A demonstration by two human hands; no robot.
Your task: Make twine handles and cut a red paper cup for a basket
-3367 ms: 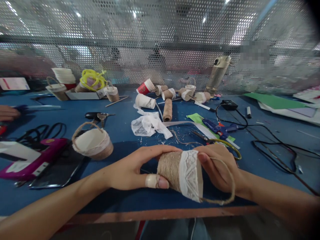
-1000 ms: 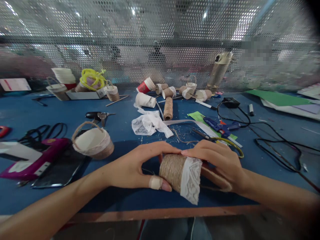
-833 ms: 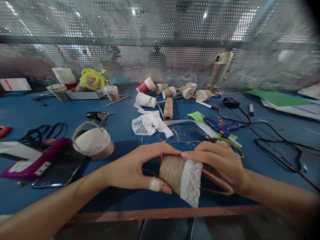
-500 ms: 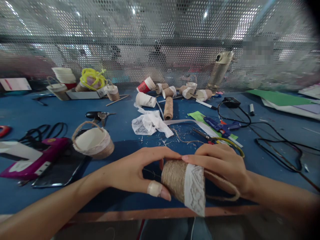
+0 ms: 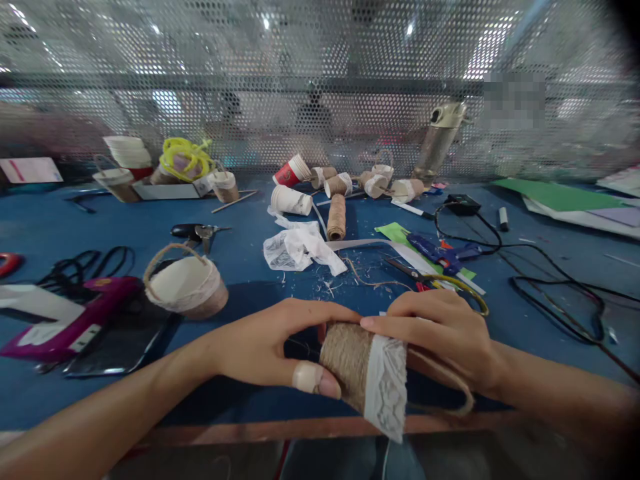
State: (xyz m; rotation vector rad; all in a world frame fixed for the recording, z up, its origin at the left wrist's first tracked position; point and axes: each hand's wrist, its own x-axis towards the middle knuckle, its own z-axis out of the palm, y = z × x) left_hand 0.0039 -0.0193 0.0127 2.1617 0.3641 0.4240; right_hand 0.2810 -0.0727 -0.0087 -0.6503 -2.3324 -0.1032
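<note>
A small twine-wrapped basket [image 5: 347, 363] lies on its side near the table's front edge, its mouth end to the right. White lace trim [image 5: 386, 387] circles that end, and a twine handle [image 5: 457, 387] loops out beyond it. My left hand [image 5: 285, 343] grips the base end, with a bandaged thumb on the near side and fingers over the top. My right hand [image 5: 445, 333] is closed around the lace end, its index finger pressed on top close to my left fingertips. The undersides of both hands are hidden.
A finished-looking lace-trimmed basket [image 5: 187, 287] stands left, beside a purple device [image 5: 95, 320]. Ahead lie a white lace heap [image 5: 303, 247], a twine spool [image 5: 337, 217], scissors [image 5: 405, 270] and a blue glue gun [image 5: 445, 252]. Several small baskets and paper cups [image 5: 291, 171] lie farther back.
The twine-wrapped basket has tilted slightly, its lace end dipping a little lower and to the left. Both hands keep their hold on it with small shifts.
</note>
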